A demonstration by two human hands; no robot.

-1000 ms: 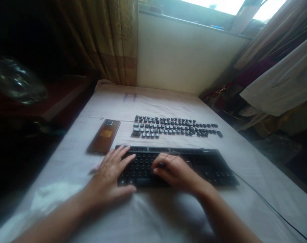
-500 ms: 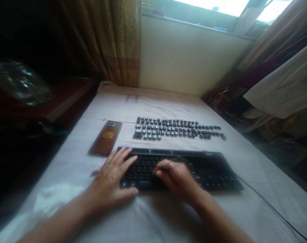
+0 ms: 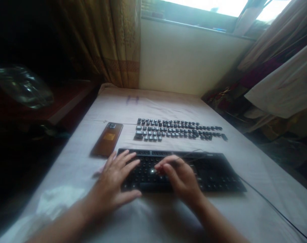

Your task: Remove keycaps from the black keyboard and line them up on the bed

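Note:
A black keyboard [image 3: 214,168] lies on the cloth-covered surface, many of its keycaps gone, with dark key sockets showing. Spread out over its left end is my left hand [image 3: 115,177], fingers apart and touching the frame. Above the middle of the keyboard, my right hand [image 3: 180,173] is closed around a thin tool that looks like a wire keycap puller [image 3: 193,153], its fine wires sticking out behind the hand. Just beside the right fingertips a small bright spot shows on the keys; I cannot tell what it is. Behind the keyboard stand rows of loose keycaps [image 3: 173,130].
A brown phone [image 3: 106,140] lies left of the keyboard. The keyboard's cable [image 3: 269,199] runs off to the lower right. Pale crumpled cloth [image 3: 59,199] is at the near left. A curtain [image 3: 118,50] and wall stand behind, with hanging clothes [image 3: 284,81] at the right.
My right hand has lifted and turned a little, its thumb now showing more, and the puller's wires have swung to the right. My left hand stays on the keyboard. The view has shifted slightly.

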